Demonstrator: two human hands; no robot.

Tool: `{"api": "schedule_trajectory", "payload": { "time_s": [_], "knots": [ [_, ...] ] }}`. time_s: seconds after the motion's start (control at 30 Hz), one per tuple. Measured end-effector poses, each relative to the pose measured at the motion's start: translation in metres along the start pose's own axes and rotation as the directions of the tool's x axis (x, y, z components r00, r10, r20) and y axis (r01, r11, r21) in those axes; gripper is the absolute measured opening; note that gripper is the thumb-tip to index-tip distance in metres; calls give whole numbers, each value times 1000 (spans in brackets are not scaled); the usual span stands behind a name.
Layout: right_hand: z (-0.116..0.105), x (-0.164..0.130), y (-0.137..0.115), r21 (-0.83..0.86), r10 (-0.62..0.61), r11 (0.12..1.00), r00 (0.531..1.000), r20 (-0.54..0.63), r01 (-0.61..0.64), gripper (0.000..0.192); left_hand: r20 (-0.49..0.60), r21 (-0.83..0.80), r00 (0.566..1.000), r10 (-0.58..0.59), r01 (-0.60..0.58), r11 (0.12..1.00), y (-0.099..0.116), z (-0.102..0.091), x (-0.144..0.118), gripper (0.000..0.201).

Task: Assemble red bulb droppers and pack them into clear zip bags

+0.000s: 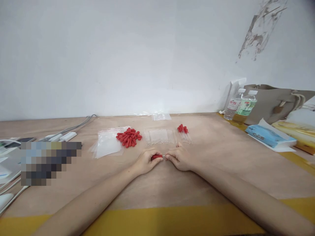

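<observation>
My left hand (149,160) is closed round a red rubber dropper bulb (157,157). Facing it, my right hand (179,158) pinches a thin clear glass tube (164,156), whose near end meets the bulb's mouth. How deep the tube sits in the bulb is too small to tell. Beyond my hands lies a row of clear glass dropper tubes (158,136). To its left is a pile of red rubber bulbs (129,137). On the right rest several droppers with red bulbs on their tubes (184,131).
Clear plastic bags (108,142) lie left of the bulb pile, and another small bag (161,116) is by the wall. Cables and chargers (66,136) are at the left. Two bottles (246,106), a grey bag (270,101) and a blue tissue pack (270,136) stand at the right.
</observation>
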State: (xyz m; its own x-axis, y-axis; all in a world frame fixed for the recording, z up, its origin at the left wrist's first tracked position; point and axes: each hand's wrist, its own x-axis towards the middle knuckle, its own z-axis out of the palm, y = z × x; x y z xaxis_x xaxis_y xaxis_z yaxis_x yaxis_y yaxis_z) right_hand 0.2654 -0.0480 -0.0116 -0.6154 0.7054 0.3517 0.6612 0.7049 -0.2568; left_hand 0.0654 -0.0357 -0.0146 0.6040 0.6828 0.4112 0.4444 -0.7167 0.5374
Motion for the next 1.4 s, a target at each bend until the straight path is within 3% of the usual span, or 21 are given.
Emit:
{"api": "schedule_trajectory", "payload": {
  "time_s": [0.23,0.47,0.53,0.6,0.67,0.7,0.77,0.87,1.03,1.17,1.4],
  "knots": [
    [2,5,0,6,-10,1000,1000,25,10,28,19,3,1000,9,-9,1000,-2,0,2,19],
    [-17,4,-10,-169,-34,985,999,37,39,27,-32,66,999,5,-3,998,-3,-3,0,19],
    [-26,3,-7,-174,19,985,1000,18,-15,24,-75,76,997,-15,21,997,-4,-3,-3,29],
    [-36,5,4,-133,155,979,988,-21,-156,22,-99,90,994,-36,45,995,-5,-3,-4,40],
    [-44,12,20,-89,357,927,930,-86,-364,25,-80,116,996,-31,40,992,-7,-2,-4,35],
    [-47,18,29,-102,459,875,879,-130,-472,27,-63,128,998,-24,32,991,-7,-2,-4,31],
    [-47,31,45,-165,652,715,733,-195,-680,35,-40,142,999,-14,20,990,-7,-2,-4,24],
    [-37,48,61,-178,744,605,630,-222,-776,36,-33,152,999,-13,17,988,-7,-3,-4,20],
    [-16,59,72,-176,802,517,546,-242,-838,38,-15,162,1000,-1,4,987,-6,-4,-4,17],
    [-11,56,76,-179,809,509,539,-234,-842,39,-7,166,1000,7,-6,986,-5,-4,-3,17],
    [-12,52,71,-164,759,591,613,-220,-790,35,-14,154,1000,5,-2,988,-5,-4,-3,17]
  ]
}}
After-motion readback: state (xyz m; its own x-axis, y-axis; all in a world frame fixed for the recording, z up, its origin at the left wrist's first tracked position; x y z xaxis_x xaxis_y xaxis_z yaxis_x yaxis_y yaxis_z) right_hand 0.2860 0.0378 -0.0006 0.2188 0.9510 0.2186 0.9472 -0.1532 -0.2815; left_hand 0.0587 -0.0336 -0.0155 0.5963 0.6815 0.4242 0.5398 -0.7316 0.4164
